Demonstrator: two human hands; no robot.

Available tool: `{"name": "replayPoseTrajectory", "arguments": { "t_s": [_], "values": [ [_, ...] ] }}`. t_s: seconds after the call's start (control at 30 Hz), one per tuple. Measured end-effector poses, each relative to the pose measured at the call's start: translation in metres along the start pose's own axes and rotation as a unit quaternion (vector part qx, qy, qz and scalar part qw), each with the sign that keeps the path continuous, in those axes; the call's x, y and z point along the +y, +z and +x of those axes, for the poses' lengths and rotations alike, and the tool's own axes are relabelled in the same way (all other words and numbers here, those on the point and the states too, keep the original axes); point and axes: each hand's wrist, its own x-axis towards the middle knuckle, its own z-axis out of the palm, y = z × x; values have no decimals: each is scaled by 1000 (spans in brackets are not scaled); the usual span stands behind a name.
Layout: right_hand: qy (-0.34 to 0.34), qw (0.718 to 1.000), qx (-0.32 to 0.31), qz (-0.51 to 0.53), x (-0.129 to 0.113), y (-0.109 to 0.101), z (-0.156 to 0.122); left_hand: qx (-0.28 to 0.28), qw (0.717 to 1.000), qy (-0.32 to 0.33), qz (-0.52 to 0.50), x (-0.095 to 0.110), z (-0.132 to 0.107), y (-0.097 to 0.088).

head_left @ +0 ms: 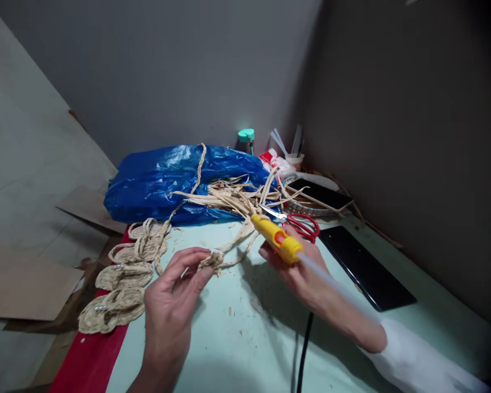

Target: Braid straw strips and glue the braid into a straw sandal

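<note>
Between thumb and fingers, my left hand (174,297) pinches a small coil of braided straw (213,262). A loose tail of the braid trails from the coil up toward a heap of dry straw strips (233,196). My right hand (300,273) grips a yellow hot glue gun (276,238), its nozzle pointing up and left, apart from the coil. A translucent glue stick (327,281) sticks out of the gun's back, and a black cord (305,352) hangs below. Red-handled scissors (300,225) lie just beyond my right hand.
Small woven straw slippers (120,308) line the table's left edge on a red strip (92,363). Behind are a blue plastic bag (159,183), a green-capped container (246,135) and a cup of sticks (295,160). A black flat panel (366,267) and a phone-like device (321,194) lie right.
</note>
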Motion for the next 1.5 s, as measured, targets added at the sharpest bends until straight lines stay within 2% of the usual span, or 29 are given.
{"name": "replayPoseTrajectory", "arguments": {
  "t_s": [0.07,0.1,0.2,0.27,0.37,0.43,0.53,0.6,0.67,0.8,0.9,0.97,1.07,1.17,1.27,1.37,1.5],
  "values": [
    [12,988,-54,-142,3,-2,-5,6,1000,-16,-26,-1,2,0],
    [21,971,-91,-219,3,-2,-8,9,1000,-7,-26,-1,2,0],
    [39,915,-194,-351,5,-2,-13,28,994,93,43,1,-1,1],
    [48,900,-224,-372,7,-1,-14,42,976,181,112,2,-5,1],
    [55,898,-253,-356,8,-5,-12,43,942,290,166,4,-9,3],
    [48,903,-257,-342,4,-11,-10,38,927,327,179,5,-10,6],
    [-4,936,-226,-270,-10,-23,-7,27,922,336,188,9,-13,11],
    [-64,965,-196,-159,-23,-27,-5,11,926,331,182,9,-15,14],
    [-126,975,-173,-57,-34,-28,-2,-12,932,320,169,7,-17,16],
    [-215,970,-113,12,-42,-20,1,-47,950,269,151,4,-21,19],
    [-222,971,-81,39,-37,-13,0,-48,969,197,144,6,-21,21],
    [-189,977,-69,73,-32,-10,-2,-50,975,159,146,8,-20,23],
    [-101,985,-59,129,-27,-5,-5,-65,982,103,146,8,-20,26],
    [-8,984,-81,161,-24,1,-8,-60,994,-11,93,6,-18,30],
    [55,979,-86,174,-20,6,-9,-58,990,-131,-9,6,-15,32],
    [67,980,-68,175,-17,7,-10,-86,972,-203,-76,6,-12,31],
    [22,985,-48,163,-13,8,-12,-125,954,-252,-101,3,-12,30]
  ]
}}
